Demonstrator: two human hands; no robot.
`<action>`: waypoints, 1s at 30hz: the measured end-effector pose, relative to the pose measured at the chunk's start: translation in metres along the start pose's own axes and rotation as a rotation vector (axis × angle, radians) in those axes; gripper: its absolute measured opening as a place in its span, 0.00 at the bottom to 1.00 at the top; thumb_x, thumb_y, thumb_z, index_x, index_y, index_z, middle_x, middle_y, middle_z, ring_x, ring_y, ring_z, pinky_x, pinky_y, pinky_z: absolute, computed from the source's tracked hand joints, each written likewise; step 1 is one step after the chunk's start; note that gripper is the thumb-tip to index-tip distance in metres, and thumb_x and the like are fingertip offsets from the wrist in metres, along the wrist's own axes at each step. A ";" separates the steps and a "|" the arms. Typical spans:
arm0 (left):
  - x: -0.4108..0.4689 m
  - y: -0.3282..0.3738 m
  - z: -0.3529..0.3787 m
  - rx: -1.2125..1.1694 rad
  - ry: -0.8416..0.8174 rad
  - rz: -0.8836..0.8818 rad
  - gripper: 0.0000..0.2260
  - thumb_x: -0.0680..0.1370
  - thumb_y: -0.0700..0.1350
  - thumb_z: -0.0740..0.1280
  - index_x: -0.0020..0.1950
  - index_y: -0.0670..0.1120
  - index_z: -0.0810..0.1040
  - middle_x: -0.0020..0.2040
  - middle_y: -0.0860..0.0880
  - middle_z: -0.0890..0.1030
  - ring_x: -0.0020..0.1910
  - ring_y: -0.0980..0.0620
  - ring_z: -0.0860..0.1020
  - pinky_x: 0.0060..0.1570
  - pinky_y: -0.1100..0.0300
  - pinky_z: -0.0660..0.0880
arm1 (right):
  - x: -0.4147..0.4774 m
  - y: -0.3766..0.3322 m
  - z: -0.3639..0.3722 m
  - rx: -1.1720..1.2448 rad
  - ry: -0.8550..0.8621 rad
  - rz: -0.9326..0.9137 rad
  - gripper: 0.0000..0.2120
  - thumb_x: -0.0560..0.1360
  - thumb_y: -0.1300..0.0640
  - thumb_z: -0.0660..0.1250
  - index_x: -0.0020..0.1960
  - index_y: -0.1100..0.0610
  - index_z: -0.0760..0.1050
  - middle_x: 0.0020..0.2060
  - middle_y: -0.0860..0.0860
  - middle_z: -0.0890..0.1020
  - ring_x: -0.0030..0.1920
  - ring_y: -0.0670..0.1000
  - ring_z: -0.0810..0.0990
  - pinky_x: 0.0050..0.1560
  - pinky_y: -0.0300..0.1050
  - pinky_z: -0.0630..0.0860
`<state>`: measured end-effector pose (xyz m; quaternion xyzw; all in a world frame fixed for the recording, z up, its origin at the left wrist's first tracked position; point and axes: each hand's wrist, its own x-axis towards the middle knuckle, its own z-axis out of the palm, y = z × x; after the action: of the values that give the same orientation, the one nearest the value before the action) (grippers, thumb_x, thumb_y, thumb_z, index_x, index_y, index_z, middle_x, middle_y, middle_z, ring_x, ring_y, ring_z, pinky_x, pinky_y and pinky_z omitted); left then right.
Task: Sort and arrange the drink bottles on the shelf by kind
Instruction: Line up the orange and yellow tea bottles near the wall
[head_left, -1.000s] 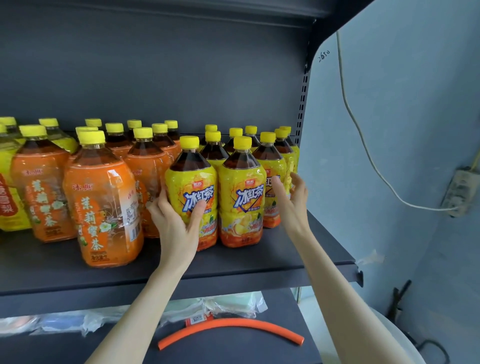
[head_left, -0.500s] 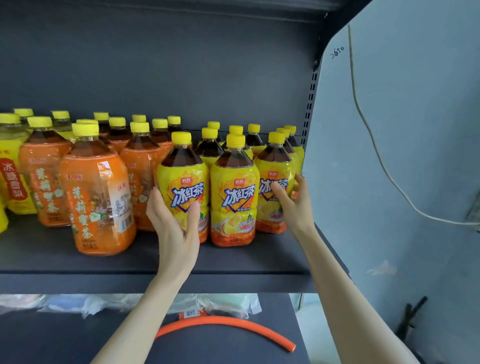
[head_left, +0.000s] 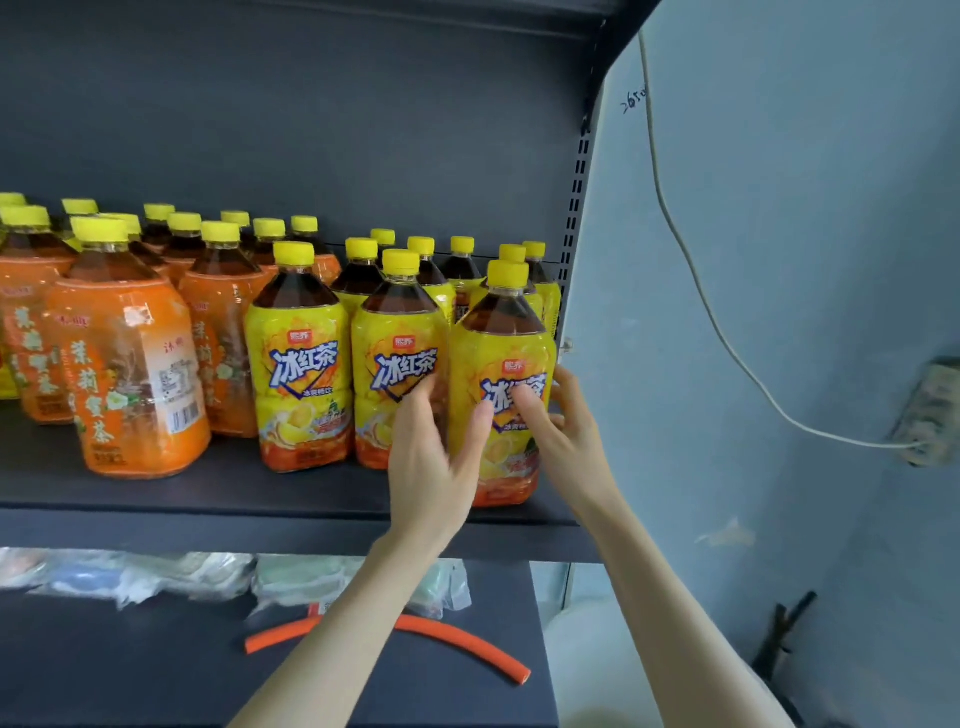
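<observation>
Two hands on one bottle, head view. My left hand (head_left: 431, 462) wraps the left side of the front-right yellow bottle (head_left: 501, 358). The thumb lies across the front of the label and the fingers go round the far side, slightly blurred. My right hand (head_left: 569, 431) grips the same bottle from the right, with the thumb pressed on the blue lettering and the fingers curled round the side.

That bottle is upright, with a yellow cap and dark tea. It is at the right end of the shelf (head_left: 234, 493), near the front edge and forward of its neighbours. I cannot tell whether its base sits on the shelf or is just off it.

The other yellow-label bottles (head_left: 298, 374) stand just left of it and in rows behind, packed side by side. The orange-label bottles (head_left: 130, 374) fill the left part of the shelf, all upright, with one standing forward of the rest.

On the lower shelf (head_left: 156, 675) a curved orange tube (head_left: 467, 642) lies flat, partly hidden by my left forearm. Plastic-wrapped packs (head_left: 130, 577) sit at the back. A pale blue wall (head_left: 805, 208) is to the right of the shelving.
</observation>
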<state>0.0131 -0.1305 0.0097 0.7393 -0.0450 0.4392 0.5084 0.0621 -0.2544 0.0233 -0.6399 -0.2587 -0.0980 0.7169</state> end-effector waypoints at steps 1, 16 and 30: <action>0.002 -0.001 -0.002 0.048 0.022 0.009 0.30 0.75 0.65 0.58 0.66 0.44 0.70 0.58 0.51 0.76 0.58 0.55 0.74 0.55 0.64 0.72 | -0.001 0.000 0.002 -0.001 -0.020 0.008 0.26 0.72 0.45 0.66 0.67 0.54 0.69 0.55 0.49 0.83 0.50 0.51 0.84 0.44 0.46 0.82; 0.017 -0.018 -0.019 0.185 0.120 0.097 0.35 0.72 0.70 0.58 0.56 0.38 0.73 0.51 0.49 0.72 0.50 0.52 0.74 0.49 0.65 0.71 | 0.094 0.034 -0.015 -0.208 0.139 0.182 0.37 0.74 0.50 0.70 0.76 0.55 0.56 0.72 0.56 0.64 0.70 0.53 0.67 0.61 0.47 0.70; 0.019 -0.025 -0.013 0.222 0.124 0.106 0.37 0.74 0.71 0.53 0.58 0.38 0.75 0.50 0.49 0.72 0.50 0.49 0.76 0.45 0.67 0.70 | 0.120 0.062 -0.030 -0.333 0.074 0.166 0.32 0.75 0.59 0.71 0.74 0.61 0.61 0.66 0.59 0.74 0.66 0.58 0.73 0.65 0.56 0.73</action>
<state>0.0295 -0.1010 0.0064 0.7591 -0.0036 0.5127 0.4012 0.2004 -0.2509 0.0275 -0.7648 -0.1585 -0.1036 0.6158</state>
